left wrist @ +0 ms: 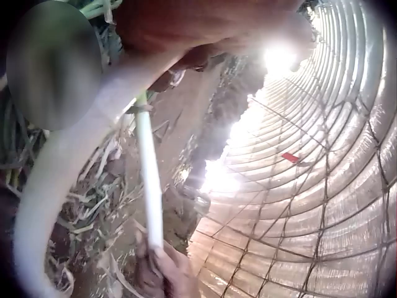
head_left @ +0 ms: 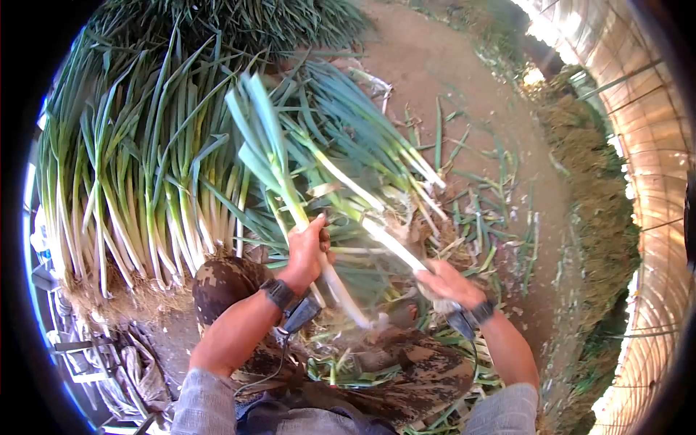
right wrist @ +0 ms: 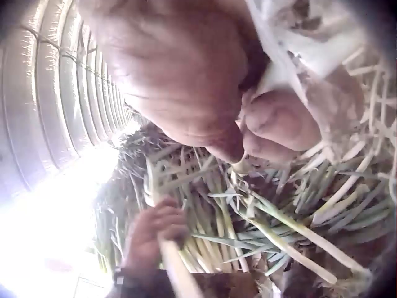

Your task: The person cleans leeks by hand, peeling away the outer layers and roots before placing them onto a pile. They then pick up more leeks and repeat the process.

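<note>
In the head view the left hand (head_left: 307, 250) grips a leek (head_left: 288, 190) by its stalk, leaves up and white end slanting down to the right. The right hand (head_left: 451, 283) pinches the lower white end of a second leek (head_left: 397, 249), whose green part points up and left. The left wrist view shows the held leek's white shaft (left wrist: 46, 186) large, with the right hand (left wrist: 166, 270) on the other stalk (left wrist: 149, 174). In the right wrist view the right hand (right wrist: 180, 74) is close up, fingers curled, and the left hand (right wrist: 155, 233) holds its leek (right wrist: 178, 267).
Many leeks (head_left: 145, 159) stand bunched at the left, roots down. Another pile (head_left: 362, 109) lies beyond the hands. Cut leaves (head_left: 478, 217) are scattered on the soil floor (head_left: 435, 65). A ribbed, curved cover (head_left: 652, 145) runs along the right side.
</note>
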`<state>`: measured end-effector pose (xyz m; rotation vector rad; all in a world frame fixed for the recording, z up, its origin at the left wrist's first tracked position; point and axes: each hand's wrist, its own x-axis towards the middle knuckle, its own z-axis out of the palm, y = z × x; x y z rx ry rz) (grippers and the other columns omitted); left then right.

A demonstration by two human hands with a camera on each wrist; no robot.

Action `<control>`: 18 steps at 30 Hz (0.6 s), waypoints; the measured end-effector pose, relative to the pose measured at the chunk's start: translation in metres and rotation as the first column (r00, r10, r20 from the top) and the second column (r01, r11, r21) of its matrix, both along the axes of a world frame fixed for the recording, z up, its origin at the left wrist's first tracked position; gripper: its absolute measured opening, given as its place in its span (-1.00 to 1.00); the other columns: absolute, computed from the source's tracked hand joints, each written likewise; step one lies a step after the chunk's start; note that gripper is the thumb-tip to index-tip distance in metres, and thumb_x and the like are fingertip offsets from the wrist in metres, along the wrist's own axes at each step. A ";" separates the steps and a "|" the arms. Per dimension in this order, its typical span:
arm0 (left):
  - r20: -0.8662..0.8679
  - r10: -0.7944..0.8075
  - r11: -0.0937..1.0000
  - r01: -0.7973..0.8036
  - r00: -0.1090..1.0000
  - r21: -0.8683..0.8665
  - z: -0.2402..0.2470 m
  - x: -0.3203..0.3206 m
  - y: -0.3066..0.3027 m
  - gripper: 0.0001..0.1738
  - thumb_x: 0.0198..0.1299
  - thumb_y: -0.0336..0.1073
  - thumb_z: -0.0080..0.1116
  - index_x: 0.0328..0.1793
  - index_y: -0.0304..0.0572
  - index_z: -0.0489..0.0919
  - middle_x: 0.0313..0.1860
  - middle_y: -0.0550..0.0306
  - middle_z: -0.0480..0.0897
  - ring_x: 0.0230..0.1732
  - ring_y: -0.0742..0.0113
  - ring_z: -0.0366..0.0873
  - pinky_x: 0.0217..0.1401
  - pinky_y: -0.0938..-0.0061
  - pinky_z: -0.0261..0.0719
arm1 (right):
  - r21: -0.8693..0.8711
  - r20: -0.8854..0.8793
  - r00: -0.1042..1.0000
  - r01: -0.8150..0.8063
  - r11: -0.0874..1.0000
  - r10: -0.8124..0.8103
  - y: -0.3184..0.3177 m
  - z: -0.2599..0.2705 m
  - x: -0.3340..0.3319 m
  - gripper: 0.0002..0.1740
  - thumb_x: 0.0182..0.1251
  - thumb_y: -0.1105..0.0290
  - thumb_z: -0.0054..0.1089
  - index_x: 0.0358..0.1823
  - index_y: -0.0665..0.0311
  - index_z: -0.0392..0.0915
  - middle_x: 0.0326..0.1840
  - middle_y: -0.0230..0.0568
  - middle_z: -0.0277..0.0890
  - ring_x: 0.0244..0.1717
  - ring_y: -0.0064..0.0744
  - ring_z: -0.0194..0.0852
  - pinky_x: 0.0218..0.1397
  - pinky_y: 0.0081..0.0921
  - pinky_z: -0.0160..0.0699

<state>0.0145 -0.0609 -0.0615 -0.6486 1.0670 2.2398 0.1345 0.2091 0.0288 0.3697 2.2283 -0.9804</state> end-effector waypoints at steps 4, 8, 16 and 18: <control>0.007 -0.025 0.999 0.025 1.000 0.036 0.007 0.026 0.003 -0.76 0.33 -0.18 0.19 -0.27 -0.19 0.52 -0.56 0.21 0.50 -0.69 0.46 0.34 -0.77 0.42 0.35 | 0.128 -0.250 0.967 -0.020 0.992 0.052 -0.013 0.090 0.077 -0.71 0.45 0.20 0.08 -0.26 0.31 0.54 -0.46 -0.35 0.46 -0.49 -0.50 0.37 -0.42 -0.42 0.38; -0.097 -0.069 0.996 0.074 0.993 0.042 0.023 0.042 0.005 -0.75 0.31 -0.17 0.21 -0.31 -0.17 0.53 -0.60 0.24 0.50 -0.73 0.46 0.35 -0.78 0.46 0.36 | 0.220 -0.272 0.932 0.301 0.928 -0.238 -0.042 0.193 0.142 -0.69 0.43 0.18 0.11 -0.26 0.33 0.56 -0.55 -0.42 0.43 -0.61 -0.61 0.31 -0.55 -0.56 0.29; -0.247 -0.012 1.000 0.018 0.969 0.019 0.014 0.033 0.004 -0.71 0.28 -0.21 0.24 -0.42 -0.22 0.49 -0.66 0.20 0.46 -0.79 0.45 0.36 -0.86 0.48 0.32 | -0.507 -0.415 0.318 0.696 0.507 -0.852 -0.060 0.203 0.203 -0.68 0.53 0.15 0.00 -0.12 0.26 0.54 -0.69 -0.52 0.30 -0.77 -0.71 0.20 -0.79 -0.68 0.21; -0.268 -0.049 0.998 0.055 0.962 0.017 0.005 0.046 0.001 -0.71 0.28 -0.21 0.24 -0.41 -0.22 0.50 -0.66 0.19 0.47 -0.79 0.43 0.37 -0.86 0.47 0.32 | -0.411 -0.349 0.446 0.718 0.562 -0.824 -0.069 0.150 0.181 -0.70 0.55 0.17 -0.03 -0.05 0.25 0.52 -0.63 -0.52 0.32 -0.76 -0.73 0.21 -0.79 -0.71 0.27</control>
